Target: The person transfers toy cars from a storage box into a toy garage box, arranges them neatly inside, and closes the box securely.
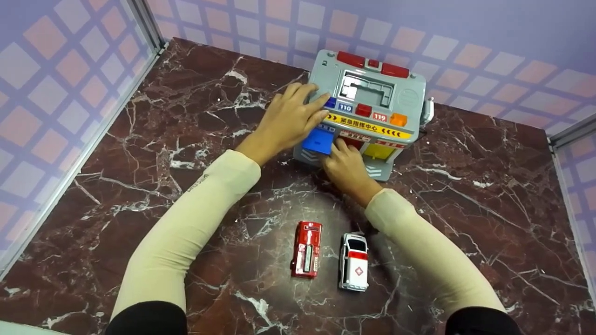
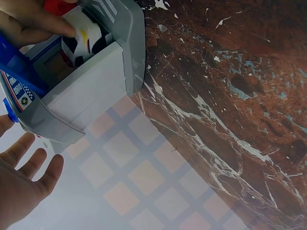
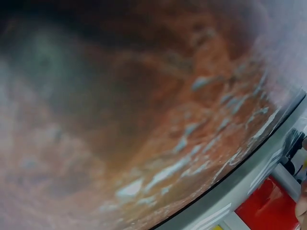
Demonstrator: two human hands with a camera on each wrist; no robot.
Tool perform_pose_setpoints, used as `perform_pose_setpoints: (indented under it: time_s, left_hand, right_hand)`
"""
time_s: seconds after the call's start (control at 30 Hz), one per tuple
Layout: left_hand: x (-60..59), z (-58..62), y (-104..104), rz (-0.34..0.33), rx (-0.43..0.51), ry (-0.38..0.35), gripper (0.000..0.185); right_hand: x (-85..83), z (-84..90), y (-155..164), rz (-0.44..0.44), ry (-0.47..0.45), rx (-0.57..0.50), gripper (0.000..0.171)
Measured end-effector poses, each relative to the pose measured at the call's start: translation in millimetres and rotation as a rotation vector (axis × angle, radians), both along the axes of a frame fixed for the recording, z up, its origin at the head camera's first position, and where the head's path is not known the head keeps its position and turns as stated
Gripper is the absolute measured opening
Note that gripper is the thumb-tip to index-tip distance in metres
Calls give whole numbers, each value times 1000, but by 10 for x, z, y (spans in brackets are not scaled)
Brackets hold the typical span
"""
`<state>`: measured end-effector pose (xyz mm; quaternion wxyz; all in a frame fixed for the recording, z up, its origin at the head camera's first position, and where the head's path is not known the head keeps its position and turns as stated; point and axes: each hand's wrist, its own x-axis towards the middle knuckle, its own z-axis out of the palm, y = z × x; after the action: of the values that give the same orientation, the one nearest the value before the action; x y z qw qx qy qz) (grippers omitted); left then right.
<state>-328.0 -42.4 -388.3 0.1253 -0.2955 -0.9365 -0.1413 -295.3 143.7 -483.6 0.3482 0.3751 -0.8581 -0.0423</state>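
A grey toy rescue station (image 1: 321, 74) stands at the back of the table. My left hand (image 1: 291, 114) rests at its upper left corner, with fingertips at the blue button (image 1: 330, 102). Below that hand, the blue door (image 1: 318, 141) is swung up. My right hand (image 1: 347, 167) reaches in under the door from the front. In the left wrist view its fingers hold a white toy car (image 2: 84, 36) with black and yellow markings at the mouth of the left bay. From the head view, this car is hidden.
A red toy fire engine (image 1: 307, 249) and a white toy ambulance (image 1: 356, 267) lie on the marbled table (image 1: 209, 279) in front of the station. Beside the blue door are a red door (image 1: 352, 142) and a yellow door (image 1: 379, 151). Patterned panels (image 1: 260, 28) enclose the table.
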Motion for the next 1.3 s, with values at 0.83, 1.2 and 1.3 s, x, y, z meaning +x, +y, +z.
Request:
perform_pose_setpoints:
  time_s: [0.83,1.2,1.3]
  left_hand:
    - [-4,-5,14,10,28,-10,54]
    - [5,27,38,19,9,-20,53]
    - [12,17,25,21,17,-7,52]
  right_hand:
    - [64,159,13,-102,-210,2,20]
    - [333,455,152,115,82,-265,14]
    - [316,462,139,108,10,-215,28]
